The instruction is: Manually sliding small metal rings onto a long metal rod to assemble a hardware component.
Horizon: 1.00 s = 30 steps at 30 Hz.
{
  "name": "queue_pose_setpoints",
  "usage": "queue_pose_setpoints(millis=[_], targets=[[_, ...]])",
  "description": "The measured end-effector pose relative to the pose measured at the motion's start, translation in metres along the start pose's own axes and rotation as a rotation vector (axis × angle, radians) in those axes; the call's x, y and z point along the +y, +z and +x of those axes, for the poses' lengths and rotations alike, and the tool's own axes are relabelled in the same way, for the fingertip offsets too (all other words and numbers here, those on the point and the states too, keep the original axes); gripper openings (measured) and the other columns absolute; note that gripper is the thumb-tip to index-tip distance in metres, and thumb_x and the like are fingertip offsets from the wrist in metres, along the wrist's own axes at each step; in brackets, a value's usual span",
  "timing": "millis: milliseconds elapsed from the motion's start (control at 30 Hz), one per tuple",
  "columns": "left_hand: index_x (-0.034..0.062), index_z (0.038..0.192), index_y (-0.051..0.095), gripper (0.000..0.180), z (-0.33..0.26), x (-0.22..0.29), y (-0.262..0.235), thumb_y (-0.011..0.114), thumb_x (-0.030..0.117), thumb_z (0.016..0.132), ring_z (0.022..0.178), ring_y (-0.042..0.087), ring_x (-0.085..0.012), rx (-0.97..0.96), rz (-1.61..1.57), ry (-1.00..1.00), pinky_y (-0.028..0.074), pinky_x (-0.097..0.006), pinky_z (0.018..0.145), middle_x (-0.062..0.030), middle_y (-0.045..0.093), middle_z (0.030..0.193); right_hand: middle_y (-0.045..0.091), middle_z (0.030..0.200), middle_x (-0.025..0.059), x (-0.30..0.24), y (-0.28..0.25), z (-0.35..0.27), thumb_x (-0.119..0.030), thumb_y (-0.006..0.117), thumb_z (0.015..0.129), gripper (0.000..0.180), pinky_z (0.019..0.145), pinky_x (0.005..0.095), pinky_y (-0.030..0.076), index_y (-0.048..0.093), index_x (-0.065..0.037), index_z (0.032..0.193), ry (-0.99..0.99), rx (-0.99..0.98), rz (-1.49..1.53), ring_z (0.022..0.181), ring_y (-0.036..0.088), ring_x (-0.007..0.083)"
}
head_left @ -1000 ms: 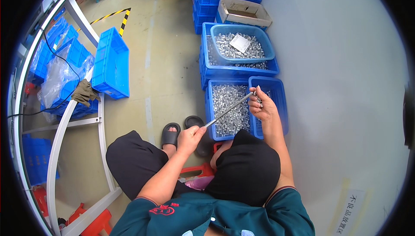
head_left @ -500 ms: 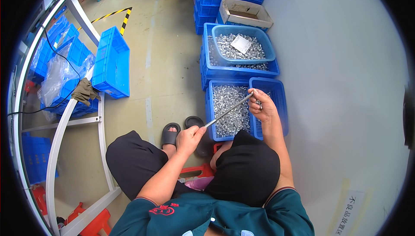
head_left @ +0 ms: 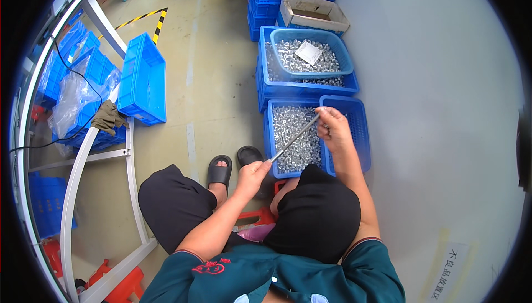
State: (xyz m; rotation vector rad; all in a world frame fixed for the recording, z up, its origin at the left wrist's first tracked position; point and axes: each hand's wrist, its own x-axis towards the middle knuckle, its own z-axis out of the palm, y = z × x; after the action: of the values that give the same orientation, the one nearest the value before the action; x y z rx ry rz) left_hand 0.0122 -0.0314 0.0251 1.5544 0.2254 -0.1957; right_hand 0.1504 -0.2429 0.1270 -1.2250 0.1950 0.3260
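A person sits low near the middle of the frame, holding a thin metal rod (head_left: 295, 136) slantwise between both hands; the left hand (head_left: 252, 174) is curled around the rod's lower end, just above the knee; the right hand (head_left: 331, 127) pinches the upper end with its fingers drawn together, right of centre. The rod crosses over a blue crate (head_left: 270, 136) filled with small silvery metal parts (head_left: 293, 131); just beside it on the right sits a second blue crate (head_left: 357, 131). Above these, toward the top centre, a blue basin (head_left: 338, 62) of the same parts rests on a stack of crates, a white slip (head_left: 308, 52) lying on the heap; black sandals (head_left: 220, 171) show on the floor left of the crate.
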Motion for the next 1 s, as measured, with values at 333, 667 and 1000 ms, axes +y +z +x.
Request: queue_pose_setpoints(millis=[333, 667, 1000], targets=[[0.004, 0.057, 0.04, 0.049, 0.009, 0.009, 0.002, 0.056, 0.037, 0.088, 0.052, 0.03, -0.0052, 0.064, -0.014, 0.0, 0.027, -0.027, 0.045, 0.0044, 0.032, 0.052, 0.049, 0.07, 0.003, 0.014, -0.025, 0.002, -0.018, 0.055, 0.087, 0.027, 0.036, 0.0164, 0.024, 0.055, 0.001, 0.105, 0.425, -0.261, 0.196, 0.047, 0.036, 0.0049], [0.0018, 0.059, 0.04, 0.051, 0.0, 0.014, -0.011, 0.055, 0.041, 0.087, 0.05, 0.031, -0.0096, 0.108, 0.198, 0.016, 0.029, -0.032, 0.045, -0.0045, 0.031, 0.05, 0.052, 0.071, 0.0049, 0.018, -0.035, 0.011, -0.017, 0.052, 0.087, 0.019, 0.035, 0.0185, 0.025, 0.056, -0.004, 0.1, 0.332, -0.219, 0.526, 0.044, 0.036, 0.007], [0.0031, 0.059, 0.041, 0.048, -0.009, 0.02, -0.015, 0.055, 0.038, 0.089, 0.048, 0.029, -0.0074, 0.068, 0.315, 0.082, 0.028, -0.029, 0.044, -0.0001, 0.03, 0.049, 0.049, 0.067, 0.0019, 0.014, -0.036, 0.013, -0.024, 0.054, 0.09, 0.017, 0.036, 0.0178, 0.025, 0.057, -0.008, 0.092, 0.281, -0.271, 0.563, 0.045, 0.036, 0.0068]])
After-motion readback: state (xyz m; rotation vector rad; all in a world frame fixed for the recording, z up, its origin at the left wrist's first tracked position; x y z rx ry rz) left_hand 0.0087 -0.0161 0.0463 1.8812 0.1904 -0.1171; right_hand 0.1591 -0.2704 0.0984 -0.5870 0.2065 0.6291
